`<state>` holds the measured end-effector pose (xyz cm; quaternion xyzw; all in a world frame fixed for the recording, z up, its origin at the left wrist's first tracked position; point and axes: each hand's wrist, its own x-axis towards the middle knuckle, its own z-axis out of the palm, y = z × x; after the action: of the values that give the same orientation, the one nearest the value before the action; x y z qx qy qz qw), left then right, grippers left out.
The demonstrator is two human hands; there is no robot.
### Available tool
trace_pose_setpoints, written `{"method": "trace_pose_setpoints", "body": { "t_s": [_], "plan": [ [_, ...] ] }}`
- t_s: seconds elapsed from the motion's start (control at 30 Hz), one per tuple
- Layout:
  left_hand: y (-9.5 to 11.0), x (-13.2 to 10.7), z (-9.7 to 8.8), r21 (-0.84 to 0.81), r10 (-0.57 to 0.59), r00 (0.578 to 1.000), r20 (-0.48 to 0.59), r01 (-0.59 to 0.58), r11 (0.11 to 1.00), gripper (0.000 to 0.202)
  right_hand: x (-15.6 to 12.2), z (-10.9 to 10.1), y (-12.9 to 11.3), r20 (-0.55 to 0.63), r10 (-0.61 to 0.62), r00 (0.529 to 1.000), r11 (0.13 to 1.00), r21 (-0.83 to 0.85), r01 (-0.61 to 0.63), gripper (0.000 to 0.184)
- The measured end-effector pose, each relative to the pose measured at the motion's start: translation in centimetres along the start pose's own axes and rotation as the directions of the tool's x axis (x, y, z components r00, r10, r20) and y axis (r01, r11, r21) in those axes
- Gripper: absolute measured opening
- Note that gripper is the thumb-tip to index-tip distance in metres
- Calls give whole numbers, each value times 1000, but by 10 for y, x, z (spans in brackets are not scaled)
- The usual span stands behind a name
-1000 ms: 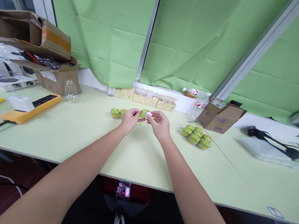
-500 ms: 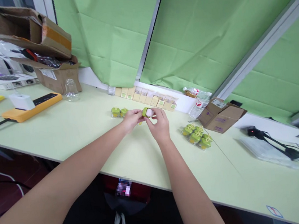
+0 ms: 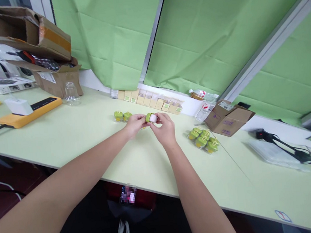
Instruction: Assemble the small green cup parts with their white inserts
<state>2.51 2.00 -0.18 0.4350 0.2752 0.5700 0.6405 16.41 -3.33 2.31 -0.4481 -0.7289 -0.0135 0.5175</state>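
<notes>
Green-topped containers [image 3: 201, 142] obstruct the table [image 3: 232, 186], leaving passage in front.

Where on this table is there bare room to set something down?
Bare tabletop lies between the power strip and the left hand; another patch between the right forearm, the green-lidded containers and the clear plastic. Crowded: the back left, around the cardboard boxes.

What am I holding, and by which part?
A small green-and-white piece: left fingers at its green side, right fingers at its white end.
</notes>
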Motion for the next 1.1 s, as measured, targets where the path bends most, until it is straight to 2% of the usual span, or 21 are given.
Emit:
{"method": "trace_pose_setpoints", "body": {
  "t_s": [0.23, 0.43, 0.57, 0.9, 1.1],
  "plan": [
    [-1, 0, 2, -10, -7, 1000, -12, 7, 1000, 27, -2, 4, 2, -22, 24, 999, 999, -26, -25, 32],
    [4, -2, 3, -71, -7, 1000, 22, 8, 997, 26, -2, 5, 3, -66, 19, 998, 1000, 22, -18, 35],
    [5, -1, 1, -96, -7, 998, 55, 12, 995, 26, -3, 6, 4, -61, 27, 998, 1000, -3, -27, 36],
    [10, 0, -4, -179, -14, 983, 182, 47, 983, 28, -5, 8, -9, -130, -124, 984, 992, -46, 119, 32],
    [14, 0, -5, -190, -4, 978, 207, 44, 981, 26, -5, 9, -12, -160, -122, 980, 992, -49, 115, 32]
  ]
}}
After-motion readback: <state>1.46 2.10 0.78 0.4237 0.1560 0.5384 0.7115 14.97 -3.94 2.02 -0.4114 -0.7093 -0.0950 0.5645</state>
